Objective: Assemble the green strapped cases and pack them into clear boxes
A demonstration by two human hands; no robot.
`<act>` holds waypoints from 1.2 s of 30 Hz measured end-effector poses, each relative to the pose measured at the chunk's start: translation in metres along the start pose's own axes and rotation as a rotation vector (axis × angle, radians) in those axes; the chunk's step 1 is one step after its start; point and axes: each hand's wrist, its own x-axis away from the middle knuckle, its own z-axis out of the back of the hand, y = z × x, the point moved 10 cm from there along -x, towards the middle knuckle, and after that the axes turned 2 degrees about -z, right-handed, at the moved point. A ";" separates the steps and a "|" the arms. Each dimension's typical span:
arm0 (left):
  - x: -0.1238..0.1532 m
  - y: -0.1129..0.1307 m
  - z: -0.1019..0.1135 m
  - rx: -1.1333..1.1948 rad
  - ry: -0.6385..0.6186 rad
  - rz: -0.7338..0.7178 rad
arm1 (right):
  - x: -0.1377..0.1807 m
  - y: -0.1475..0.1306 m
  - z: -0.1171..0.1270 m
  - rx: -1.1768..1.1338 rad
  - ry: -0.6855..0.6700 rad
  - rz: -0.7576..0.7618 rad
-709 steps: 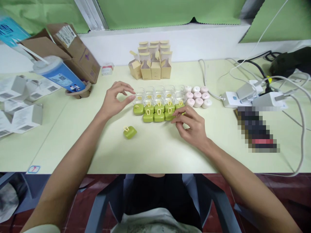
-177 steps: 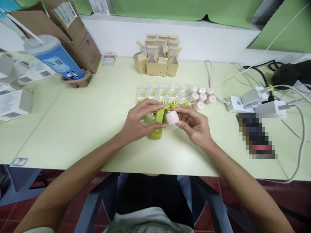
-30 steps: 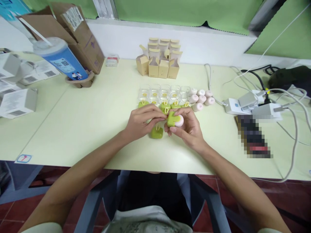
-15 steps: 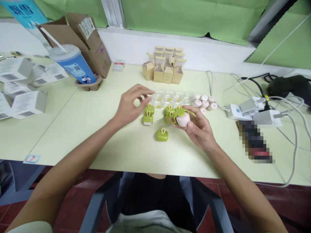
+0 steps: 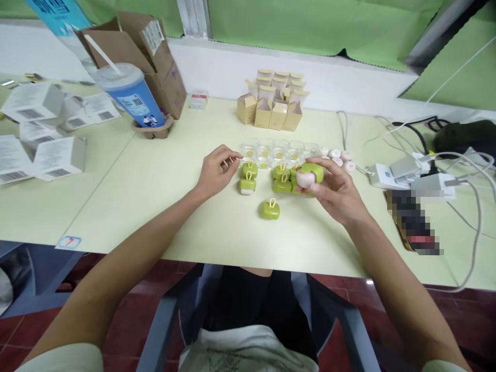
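Note:
My right hand (image 5: 338, 195) is closed on a pink earbud case partly wrapped in a green silicone cover (image 5: 310, 174), held just above the table. My left hand (image 5: 215, 170) hovers left of it with thumb and fingers pinched together by the row of small clear plastic boxes (image 5: 279, 151); what it pinches is too small to name. Several green covered cases with yellow loops (image 5: 248, 176) lie between my hands, and one green case (image 5: 270, 210) sits alone nearer to me. Bare pink cases (image 5: 343, 157) lie right of the clear boxes.
Small tan cartons (image 5: 275, 101) stand at the back by the wall. A blue cup with a straw (image 5: 129, 95) and a cardboard box (image 5: 149, 49) are at the back left, white labelled boxes (image 5: 50, 157) at the left. Chargers and cables (image 5: 411, 173) crowd the right.
My left hand has drawn back from the clear boxes with its fingers pinched. My right hand has turned the half-covered pink case and lifted it slightly to the right.

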 end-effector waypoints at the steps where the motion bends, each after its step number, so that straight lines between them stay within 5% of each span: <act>1: 0.000 0.001 0.000 0.007 -0.009 -0.008 | -0.003 -0.007 -0.003 0.042 -0.021 0.020; 8: 0.002 -0.006 -0.006 0.024 -0.042 0.005 | -0.038 -0.066 -0.048 0.871 -0.175 0.368; 16: 0.004 -0.008 -0.011 0.060 -0.088 0.004 | -0.066 -0.038 -0.089 1.428 -0.384 0.287; 36: 0.003 -0.005 -0.014 0.008 -0.123 0.030 | -0.064 -0.015 -0.108 1.555 -0.380 0.289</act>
